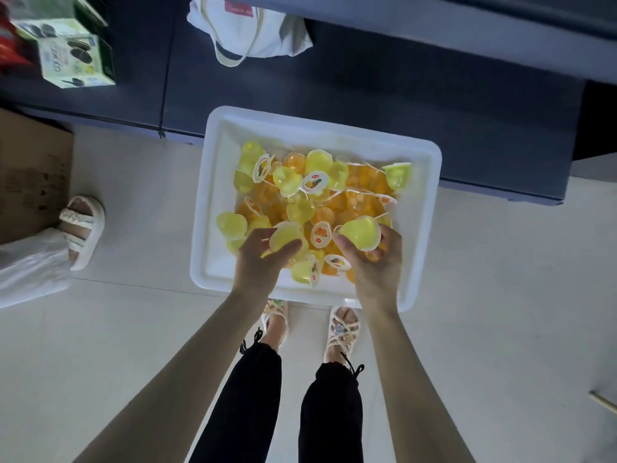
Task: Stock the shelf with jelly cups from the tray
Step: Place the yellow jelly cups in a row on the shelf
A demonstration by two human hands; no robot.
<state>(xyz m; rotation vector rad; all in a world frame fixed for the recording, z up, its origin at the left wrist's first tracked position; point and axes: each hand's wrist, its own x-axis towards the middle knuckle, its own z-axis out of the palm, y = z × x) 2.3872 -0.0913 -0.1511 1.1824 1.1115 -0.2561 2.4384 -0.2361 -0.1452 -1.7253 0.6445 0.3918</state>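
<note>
A white plastic tray (213, 182) sits on the floor in front of my feet, heaped with several yellow and orange jelly cups (310, 192). My left hand (258, 262) grips a pale yellow jelly cup (283, 237) at the tray's near side. My right hand (377, 265) grips a yellow-green jelly cup (362, 232) just to the right of it, and something orange shows under its fingers. Beyond the tray runs the dark shelf (367, 85), low and deep.
A white tote bag (253, 28) lies on the shelf behind the tray. Green cookie boxes (71, 58) stand on the shelf at far left. A cardboard box (33, 175) and another person's sandalled foot (81, 225) are on the floor to the left.
</note>
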